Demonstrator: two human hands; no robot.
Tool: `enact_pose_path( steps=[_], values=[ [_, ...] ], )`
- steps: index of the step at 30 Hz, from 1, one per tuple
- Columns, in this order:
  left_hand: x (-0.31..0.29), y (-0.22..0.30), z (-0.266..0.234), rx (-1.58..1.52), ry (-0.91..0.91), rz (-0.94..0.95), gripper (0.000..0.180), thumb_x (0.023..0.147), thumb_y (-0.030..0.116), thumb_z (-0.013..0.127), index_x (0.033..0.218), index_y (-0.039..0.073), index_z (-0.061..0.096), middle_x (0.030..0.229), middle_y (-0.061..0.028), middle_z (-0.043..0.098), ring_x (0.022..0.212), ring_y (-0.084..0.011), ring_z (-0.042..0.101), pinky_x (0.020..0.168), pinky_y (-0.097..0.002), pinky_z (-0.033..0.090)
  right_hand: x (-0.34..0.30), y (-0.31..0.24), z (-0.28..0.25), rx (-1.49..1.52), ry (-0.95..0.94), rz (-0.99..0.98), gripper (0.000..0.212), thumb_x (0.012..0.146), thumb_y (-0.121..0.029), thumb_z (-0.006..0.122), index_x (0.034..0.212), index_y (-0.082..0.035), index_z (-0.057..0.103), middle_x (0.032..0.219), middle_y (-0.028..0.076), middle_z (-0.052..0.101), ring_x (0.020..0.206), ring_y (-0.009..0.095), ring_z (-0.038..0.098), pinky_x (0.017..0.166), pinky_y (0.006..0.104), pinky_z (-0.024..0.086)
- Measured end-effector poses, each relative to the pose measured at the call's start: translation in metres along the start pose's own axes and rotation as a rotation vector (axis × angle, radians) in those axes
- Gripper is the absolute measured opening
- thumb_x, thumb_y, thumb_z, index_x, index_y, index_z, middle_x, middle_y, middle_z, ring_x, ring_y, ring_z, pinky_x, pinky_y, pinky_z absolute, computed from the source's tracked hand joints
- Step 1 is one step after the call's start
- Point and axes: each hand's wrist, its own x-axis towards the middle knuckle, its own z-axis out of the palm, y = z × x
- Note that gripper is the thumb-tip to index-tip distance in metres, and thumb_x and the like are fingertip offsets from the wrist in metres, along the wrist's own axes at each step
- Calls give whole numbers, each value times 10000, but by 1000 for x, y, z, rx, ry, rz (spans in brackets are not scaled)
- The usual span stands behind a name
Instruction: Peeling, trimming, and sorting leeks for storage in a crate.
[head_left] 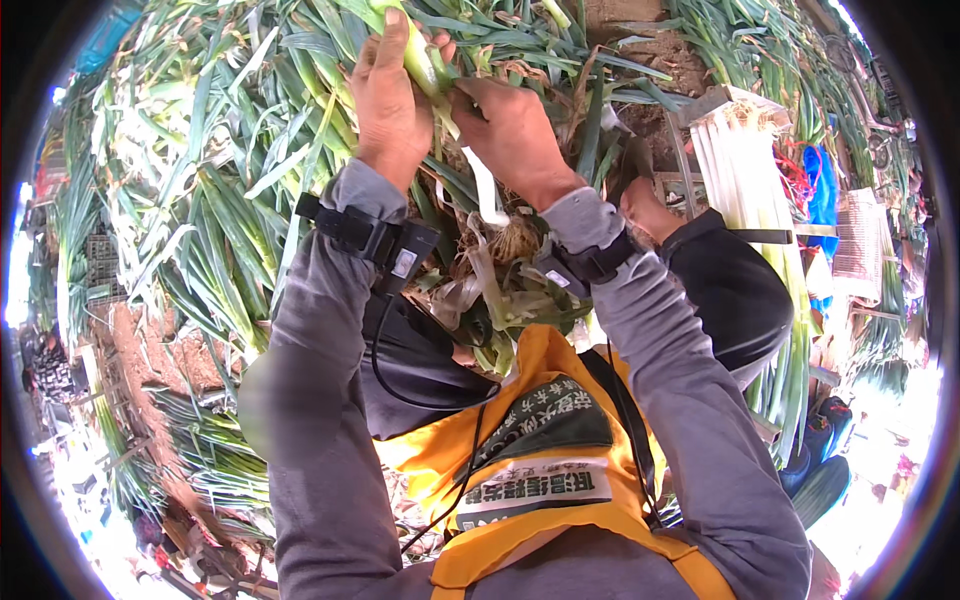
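Both your hands are clamped on one long green-and-white leek stalk (425, 70): your left hand (390, 100) wraps its upper shaft, your right hand (510, 135) pinches a pale outer skin strip (487, 190) peeling downward. Near your orange apron (520, 470), stripped skins lie. Right, a bundle of cleaned white stalks (745, 190) lies finished; far and left, a large heap of untrimmed green leeks (200, 190) remains.

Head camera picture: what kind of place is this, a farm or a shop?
Probably a farm yard or outdoor vegetable-sorting spot. Heaps of green onions lie on bare soil, trimmed white stalks are stacked at the right, and the left hand and right hand hold one stalk.
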Motion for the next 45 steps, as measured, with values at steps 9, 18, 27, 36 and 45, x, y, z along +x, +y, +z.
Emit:
enact_pose_path(
  steps=[9, 18, 27, 36, 45],
  values=[
    [2, 4, 0, -16, 50, -37, 357, 961, 303, 620, 1120, -3, 525, 977, -79, 547, 927, -238, 588, 871, -426, 545, 1, 2, 6, 405, -49, 341, 186, 899, -111, 605, 1014, 20, 671, 724, 145, 653, 582, 185, 664, 576, 282, 520],
    [3, -5, -6, -25, -51, -102, 352, 973, 323, 596, 1093, 2, 519, 966, -72, 549, 936, -232, 591, 900, -438, 540, 3, 14, 6, 76, 55, 39, 214, 836, -186, 680, 963, -15, 665, 809, 192, 667, 743, 372, 661, 682, 431, 525],
    [-4, 5, 6, 7, -42, -149, 411, 970, 395, 577, 1079, 3, 517, 976, -95, 559, 994, -255, 583, 961, -465, 498, -2, 9, -11, 951, 86, 594, 156, 882, -70, 630, 903, 84, 646, 723, 136, 677, 559, 179, 666, 499, 267, 539],
    [34, 64, -30, -299, -443, -139, 406, 985, 359, 547, 1026, -43, 507, 945, -110, 484, 737, -148, 442, 683, -289, 425, -66, 136, -72, 1512, 533, 904, 139, 916, -98, 644, 980, 21, 611, 731, 53, 614, 546, 123, 532, 458, 259, 471],
    [62, 105, -78, -563, -509, -180, 363, 982, 289, 550, 1064, -47, 443, 977, -121, 457, 724, -147, 425, 695, -297, 417, -221, 203, -71, 299, 352, 1076, 333, 912, -192, 618, 1104, 80, 619, 865, 117, 674, 589, 159, 641, 486, 295, 501]
  ],
)
